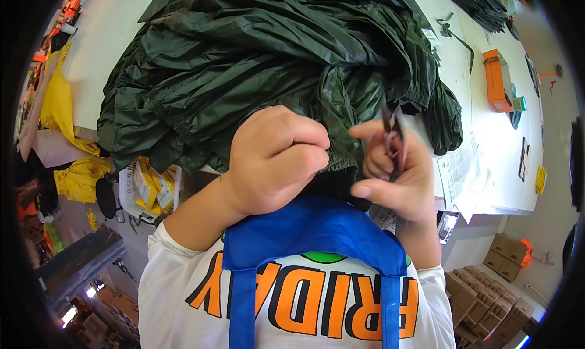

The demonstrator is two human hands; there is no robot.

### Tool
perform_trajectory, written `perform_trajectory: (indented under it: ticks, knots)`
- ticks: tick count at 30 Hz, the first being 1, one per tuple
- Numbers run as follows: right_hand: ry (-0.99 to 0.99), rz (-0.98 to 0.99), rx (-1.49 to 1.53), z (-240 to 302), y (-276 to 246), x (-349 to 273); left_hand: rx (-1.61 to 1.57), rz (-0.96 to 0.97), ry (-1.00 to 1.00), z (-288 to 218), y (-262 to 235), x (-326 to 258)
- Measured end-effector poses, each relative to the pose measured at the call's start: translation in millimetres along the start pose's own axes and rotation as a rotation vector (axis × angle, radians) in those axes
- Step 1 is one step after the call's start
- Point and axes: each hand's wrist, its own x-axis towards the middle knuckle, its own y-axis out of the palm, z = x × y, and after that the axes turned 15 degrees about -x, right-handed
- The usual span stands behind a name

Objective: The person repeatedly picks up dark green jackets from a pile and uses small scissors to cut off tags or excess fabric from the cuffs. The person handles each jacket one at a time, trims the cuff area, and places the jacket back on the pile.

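Observation:
A large heap of thin, shiny dark green garments (262,50) lies in folds in front of me. My left hand (274,160) is closed in a fist at the heap's near edge, gripping the dark green fabric beside a gathered elastic cuff (342,161). What lies inside its fingers is hidden. Just right of the cuff, my right hand (405,175) holds a small pair of scissors (396,135), blades pointing up and away from me. Its index finger and thumb are stretched toward the cuff, apart from it, while the other fingers curl around the scissors.
The garments rest on a white table (496,142). At right stand an orange box (497,81) and paper sheets (460,172). A white basket (130,187) with yellow packets sits at left, near yellow fabric (82,177). Cardboard boxes (487,300) are stacked at lower right.

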Motion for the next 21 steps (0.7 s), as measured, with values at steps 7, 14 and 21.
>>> perform_trajectory:
  ticks: [7, 14, 21]
  knots:
    - [0.149, 0.056, 0.021, 8.6, 15.7, 1.0, -0.052, -0.143, 0.152, 8.4, 8.5, -9.7]
    - [0.03, -0.229, 0.071, -4.2, 16.1, -2.4, -0.253, -0.241, 0.07, 6.4, 13.5, -22.1]
    - [0.04, -0.073, -0.123, 3.5, 9.1, -12.1, -0.346, -0.196, -0.037, 10.5, 13.6, -30.6]
